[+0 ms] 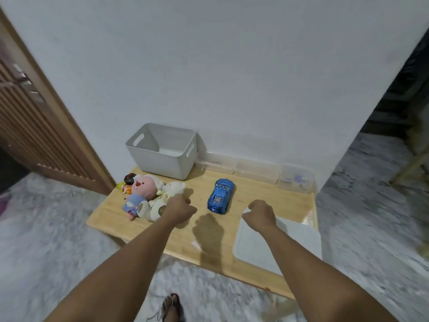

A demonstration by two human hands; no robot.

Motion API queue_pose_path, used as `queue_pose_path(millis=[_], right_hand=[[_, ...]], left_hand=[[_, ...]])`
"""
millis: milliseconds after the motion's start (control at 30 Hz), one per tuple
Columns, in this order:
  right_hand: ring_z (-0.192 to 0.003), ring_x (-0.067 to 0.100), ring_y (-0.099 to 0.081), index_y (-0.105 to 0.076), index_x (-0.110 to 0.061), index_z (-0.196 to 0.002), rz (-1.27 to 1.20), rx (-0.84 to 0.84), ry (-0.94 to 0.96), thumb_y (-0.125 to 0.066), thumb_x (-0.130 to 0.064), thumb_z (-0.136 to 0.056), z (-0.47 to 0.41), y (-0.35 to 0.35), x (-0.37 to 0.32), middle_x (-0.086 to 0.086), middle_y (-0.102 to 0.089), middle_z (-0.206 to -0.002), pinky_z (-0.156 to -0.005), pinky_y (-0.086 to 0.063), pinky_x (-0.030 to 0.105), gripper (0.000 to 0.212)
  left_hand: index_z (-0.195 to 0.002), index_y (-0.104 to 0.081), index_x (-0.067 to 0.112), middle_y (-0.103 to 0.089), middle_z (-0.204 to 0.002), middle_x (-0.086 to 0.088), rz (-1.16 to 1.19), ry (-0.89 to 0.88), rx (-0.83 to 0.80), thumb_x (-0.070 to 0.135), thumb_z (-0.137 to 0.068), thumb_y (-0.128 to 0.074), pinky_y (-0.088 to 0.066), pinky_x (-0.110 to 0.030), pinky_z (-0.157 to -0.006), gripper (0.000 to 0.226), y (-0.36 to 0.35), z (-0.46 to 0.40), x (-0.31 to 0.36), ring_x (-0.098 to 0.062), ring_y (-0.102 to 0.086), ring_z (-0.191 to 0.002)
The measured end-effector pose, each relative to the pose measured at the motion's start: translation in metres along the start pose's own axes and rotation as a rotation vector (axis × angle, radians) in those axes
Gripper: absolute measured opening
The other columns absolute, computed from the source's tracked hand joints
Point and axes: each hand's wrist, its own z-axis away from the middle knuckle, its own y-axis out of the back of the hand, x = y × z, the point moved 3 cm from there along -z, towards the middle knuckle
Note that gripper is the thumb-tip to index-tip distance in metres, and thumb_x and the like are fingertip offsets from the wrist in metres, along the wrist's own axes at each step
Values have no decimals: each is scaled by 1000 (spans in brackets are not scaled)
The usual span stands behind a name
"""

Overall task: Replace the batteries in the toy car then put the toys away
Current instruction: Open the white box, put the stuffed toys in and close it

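Note:
The blue toy car (pixel 220 196) stands on its wheels in the middle of the wooden table (pixel 204 238), nose toward me. My left hand (pixel 179 208) is curled into a fist to the car's left, right beside a white plush (pixel 167 191), with nothing seen in it. My right hand (pixel 261 214) is also a fist, to the car's right, over the far left corner of a white tray (pixel 278 245). I cannot tell whether it touches the tray. A pink plush doll (pixel 141 190) and a small figurine (pixel 128 182) lie at the table's left end.
An open grey-white bin (pixel 162 159) stands at the back left against the wall. Clear plastic boxes (pixel 257 171) line the wall to its right; the rightmost (pixel 295 180) holds small items. A wooden door (pixel 34 126) is at left. My sandalled foot (pixel 171 307) is on the marbled floor.

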Motion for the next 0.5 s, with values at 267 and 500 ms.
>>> queue_pose_path(millis=[267, 500], right_hand=[[-70, 21, -55, -55, -12, -65, 12, -111, 145, -60, -13, -78, -18, -53, -100, 3, -54, -70, -60, -45, 28, 15], [-88, 29, -66, -66, -8, -94, -21, -193, 102, -66, -22, -76, -37, -117, -173, 10, -69, -98, -75, -58, 40, 23]], left_hand=[[-105, -64, -12, -62, -110, -30, 18, 47, 205, 7, -79, -59, -50, -49, -87, 33, 79, -58, -48, -41, -60, -106], [-123, -61, 8, -63, -120, -15, 3, 142, 134, 24, -80, -64, -51, -38, -89, 45, 104, -117, -118, -33, -59, -110]])
